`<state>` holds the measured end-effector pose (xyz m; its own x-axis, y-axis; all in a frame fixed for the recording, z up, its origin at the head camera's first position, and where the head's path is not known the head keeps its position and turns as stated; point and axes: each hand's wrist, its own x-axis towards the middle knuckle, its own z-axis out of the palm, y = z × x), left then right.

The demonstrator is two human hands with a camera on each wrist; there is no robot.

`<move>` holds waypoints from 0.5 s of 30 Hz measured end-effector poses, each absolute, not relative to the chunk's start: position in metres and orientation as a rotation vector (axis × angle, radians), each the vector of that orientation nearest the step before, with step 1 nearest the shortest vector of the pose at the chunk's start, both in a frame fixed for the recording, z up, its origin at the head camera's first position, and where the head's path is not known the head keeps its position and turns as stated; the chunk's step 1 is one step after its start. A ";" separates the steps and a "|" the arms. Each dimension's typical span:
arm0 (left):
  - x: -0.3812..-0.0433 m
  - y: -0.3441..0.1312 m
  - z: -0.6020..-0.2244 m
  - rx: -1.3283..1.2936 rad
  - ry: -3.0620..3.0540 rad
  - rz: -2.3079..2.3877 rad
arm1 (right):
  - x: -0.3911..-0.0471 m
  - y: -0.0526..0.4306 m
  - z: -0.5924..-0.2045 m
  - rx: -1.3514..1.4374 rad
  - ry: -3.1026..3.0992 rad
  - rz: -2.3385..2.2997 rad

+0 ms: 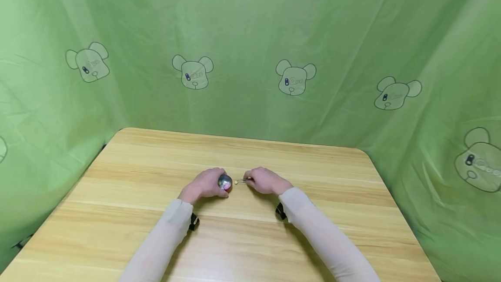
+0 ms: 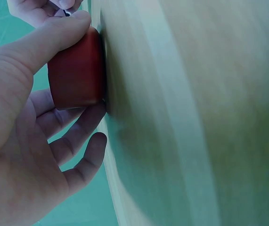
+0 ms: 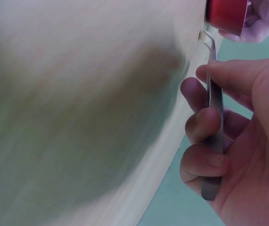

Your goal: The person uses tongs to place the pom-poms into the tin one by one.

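My left hand [image 1: 206, 182] grips a small round red tin [image 2: 77, 70] on the table, thumb on one side and fingers on the other. The head view shows a silvery inside with colourful bits in it; what they are is too small to tell. My right hand [image 1: 267, 181] pinches metal tweezers [image 3: 215, 96] with bent tips, which point left toward the tin. At the tips is a small yellowish piece [image 1: 236, 182], close beside the tin. Whether the tips clasp it I cannot tell.
Under both hands lies a wood-grain table [image 1: 242, 247] with rounded far corners. Green curtain [image 1: 242, 112] printed with bear heads surrounds it at the back and sides. A black wrist strap [image 1: 194, 221] shows under the left sleeve, another [image 1: 280, 211] under the right.
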<state>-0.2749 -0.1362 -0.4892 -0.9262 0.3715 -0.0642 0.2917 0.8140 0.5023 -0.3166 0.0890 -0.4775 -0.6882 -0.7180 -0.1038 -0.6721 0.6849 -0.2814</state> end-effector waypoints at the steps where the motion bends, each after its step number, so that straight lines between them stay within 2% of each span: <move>1: -0.275 -0.136 -0.489 0.519 2.838 0.748 | -0.317 0.089 -0.478 -1.129 2.691 -0.326; 15: -0.279 -0.134 -0.490 0.504 2.839 0.752 | -0.320 0.087 -0.475 -1.108 2.686 -0.308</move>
<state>-0.2788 -0.1335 -0.4899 -0.9301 0.3609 -0.0682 0.2798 0.8165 0.5050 -0.3202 0.0868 -0.4748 -0.6918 -0.7117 -0.1217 -0.6658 0.6940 -0.2741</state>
